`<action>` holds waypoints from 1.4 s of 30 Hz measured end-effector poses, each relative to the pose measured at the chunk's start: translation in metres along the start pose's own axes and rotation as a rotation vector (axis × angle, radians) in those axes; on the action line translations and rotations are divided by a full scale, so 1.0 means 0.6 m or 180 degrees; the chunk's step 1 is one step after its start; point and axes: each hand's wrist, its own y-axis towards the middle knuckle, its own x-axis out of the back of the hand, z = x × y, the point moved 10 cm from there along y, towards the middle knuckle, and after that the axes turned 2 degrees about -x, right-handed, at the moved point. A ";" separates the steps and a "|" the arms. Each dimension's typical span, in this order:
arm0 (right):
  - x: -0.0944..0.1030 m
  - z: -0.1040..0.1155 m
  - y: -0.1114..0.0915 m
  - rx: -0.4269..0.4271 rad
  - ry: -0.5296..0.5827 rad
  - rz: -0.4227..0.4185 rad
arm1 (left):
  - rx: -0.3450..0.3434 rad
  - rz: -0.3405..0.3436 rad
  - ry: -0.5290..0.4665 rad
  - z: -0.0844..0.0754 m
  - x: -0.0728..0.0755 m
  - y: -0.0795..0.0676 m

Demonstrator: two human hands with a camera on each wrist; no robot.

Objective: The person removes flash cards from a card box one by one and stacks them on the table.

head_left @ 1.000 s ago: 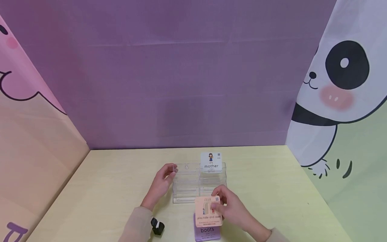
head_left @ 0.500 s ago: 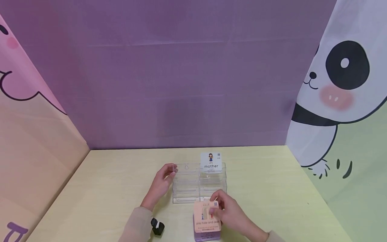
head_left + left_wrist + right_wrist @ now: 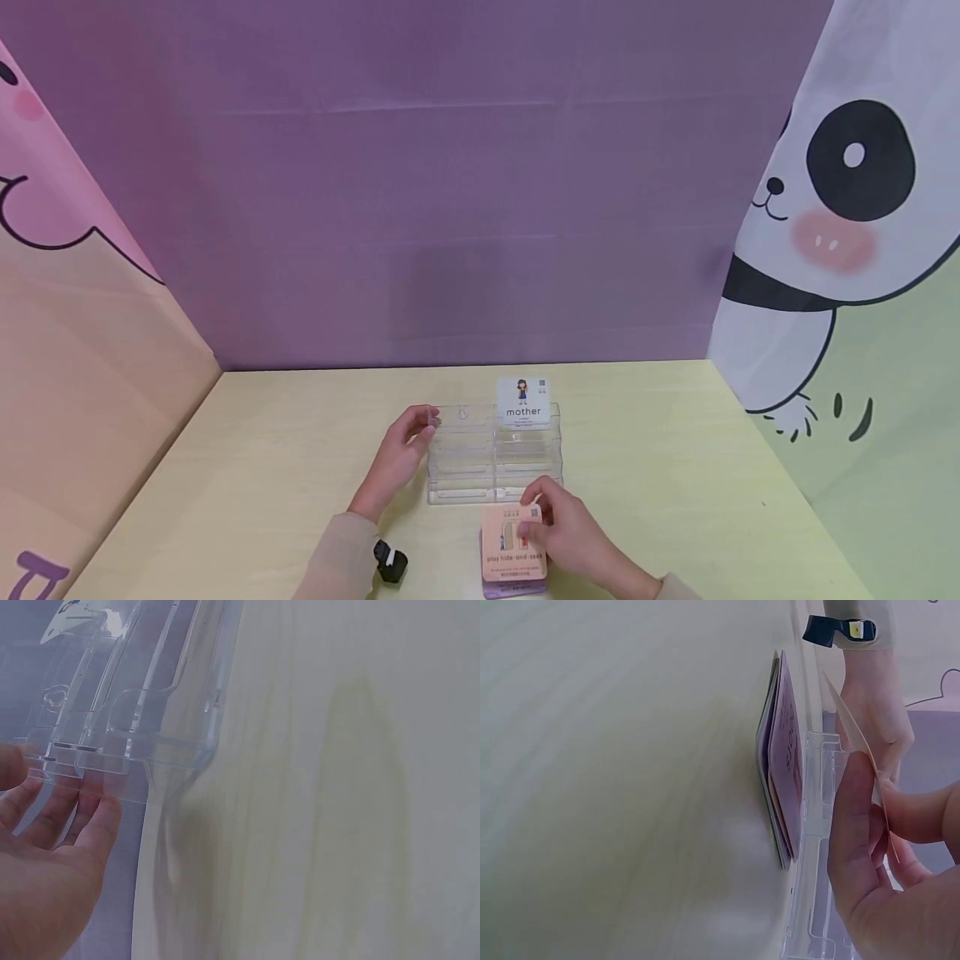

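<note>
My left hand grips the left edge of a clear plastic card rack, thumb on one side and fingers on the other. A white "mother" card stands in the rack's top right slot. Between thumb and fingers, my right hand pinches a peach "play hide-and-seek" card. That card hovers just in front of the rack, over a small stack of cards topped by a purple "boots" card. In the right wrist view a gap separates the held card from the stack.
A small black device is worn at the left wrist. The pale wooden table extends to both sides of the rack. A purple cloth wall rises behind, with printed side panels left and right.
The right hand has drawn the peach card slightly down toward me, so it covers more of the purple card. The left hand and the rack have stayed put.
</note>
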 end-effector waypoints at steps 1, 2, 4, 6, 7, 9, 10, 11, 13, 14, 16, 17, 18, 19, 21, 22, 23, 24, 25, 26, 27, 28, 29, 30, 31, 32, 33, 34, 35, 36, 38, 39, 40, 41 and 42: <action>-0.001 -0.001 0.000 0.0003 -0.0015 -0.0001 | 0.0003 -0.0002 -0.0012 0.000 0.000 0.000; -0.001 -0.002 0.000 0.0004 -0.0031 0.0000 | -0.0001 -0.0007 -0.0008 -0.001 0.000 0.000; -0.003 -0.004 0.000 -0.0017 -0.0063 0.0002 | -0.0002 -0.0014 -0.0020 -0.002 0.000 -0.001; -0.005 -0.006 -0.001 -0.0049 -0.0094 0.0005 | 0.0002 -0.0011 -0.0020 -0.001 0.001 -0.001; -0.006 -0.007 -0.001 -0.0061 -0.0106 0.0008 | 0.0007 -0.0007 -0.0022 -0.001 0.001 -0.001; -0.007 -0.008 -0.001 -0.0085 -0.0141 0.0010 | 0.0007 0.0001 -0.0009 -0.001 0.001 -0.001; -0.007 -0.008 -0.001 -0.0079 -0.0154 0.0004 | 0.0010 0.0006 -0.0002 -0.001 0.001 -0.001; -0.008 -0.009 -0.001 -0.0088 -0.0165 0.0004 | 0.0011 0.0005 0.0014 -0.001 0.001 -0.001; -0.008 -0.010 -0.001 -0.0104 -0.0176 0.0005 | 0.0010 0.0003 0.0037 -0.002 0.001 0.000; -0.009 -0.011 0.000 -0.0117 -0.0181 0.0006 | 0.0005 0.0000 0.0049 -0.003 0.001 0.000; -0.011 -0.013 0.000 -0.0149 -0.0169 0.0011 | 0.0010 0.0000 0.0060 -0.003 0.000 0.000; -0.011 -0.014 0.000 -0.0167 -0.0166 0.0015 | 0.0009 -0.0001 0.0067 -0.003 0.000 0.000; -0.012 -0.015 0.001 -0.0188 -0.0166 0.0019 | 0.0004 -0.0002 0.0078 -0.003 0.000 0.000; -0.012 -0.015 0.001 -0.0202 -0.0169 0.0019 | 0.0001 -0.0003 0.0083 -0.003 0.000 0.000; -0.013 -0.017 0.002 -0.0219 -0.0196 0.0016 | -0.0001 -0.0008 0.0093 -0.002 0.000 -0.001; -0.013 -0.017 0.002 -0.0221 -0.0223 0.0013 | -0.0002 -0.0010 0.0094 -0.002 0.000 -0.001; -0.014 -0.017 0.002 -0.0214 -0.0252 0.0009 | -0.0001 -0.0012 0.0093 -0.002 0.000 -0.001; -0.014 -0.018 0.003 -0.0217 -0.0286 0.0005 | 0.0000 -0.0015 0.0088 -0.002 0.000 -0.001; -0.014 -0.018 0.002 -0.0206 -0.0320 0.0000 | 0.0000 -0.0016 0.0080 -0.002 0.000 -0.002; -0.014 -0.017 0.002 -0.0194 -0.0365 -0.0007 | 0.0002 -0.0016 0.0074 -0.002 0.000 -0.002; -0.014 -0.017 0.002 -0.0180 -0.0420 -0.0019 | 0.0005 -0.0015 0.0066 -0.002 0.000 -0.002; -0.014 -0.016 0.002 -0.0165 -0.0481 -0.0034 | 0.0007 -0.0015 0.0057 -0.002 0.001 -0.002; -0.014 -0.014 0.002 -0.0151 -0.0567 -0.0061 | 0.0011 -0.0015 0.0051 -0.002 0.001 -0.002; -0.013 -0.012 0.001 -0.0138 -0.0668 -0.0088 | 0.0016 -0.0013 0.0048 -0.001 0.001 -0.001; -0.013 -0.011 0.001 -0.0125 -0.0772 -0.0117 | 0.0016 -0.0009 0.0045 -0.001 0.001 -0.001; -0.012 -0.010 0.001 -0.0130 -0.0871 -0.0143 | 0.0022 -0.0003 0.0042 0.000 0.000 0.000; -0.011 -0.009 0.001 -0.0143 -0.0969 -0.0166 | 0.0018 0.0000 0.0044 0.001 0.000 0.001; -0.011 -0.008 0.001 -0.0150 -0.1070 -0.0179 | 0.0009 0.0000 0.0049 0.002 0.000 0.001; -0.011 -0.007 0.002 -0.0157 -0.1177 -0.0189 | -0.0005 0.0001 0.0053 0.003 0.000 0.002; -0.012 -0.006 0.003 -0.0163 -0.1264 -0.0188 | -0.0013 -0.0005 0.0051 0.009 0.000 0.004; -0.014 -0.006 0.004 -0.0181 -0.1398 -0.0174 | -0.0028 -0.0018 0.0030 0.023 0.000 0.009; -0.015 -0.005 0.004 -0.0179 -0.1470 -0.0174 | -0.0029 -0.0026 0.0027 0.030 0.000 0.011; -0.015 -0.005 0.004 -0.0167 -0.1535 -0.0178 | -0.0032 -0.0036 0.0024 0.039 0.000 0.014; -0.016 -0.004 0.004 -0.0166 -0.1584 -0.0185 | -0.0028 -0.0045 0.0022 0.046 -0.001 0.016; -0.017 -0.004 0.004 -0.0165 -0.1619 -0.0192 | -0.0027 -0.0056 0.0019 0.055 0.000 0.019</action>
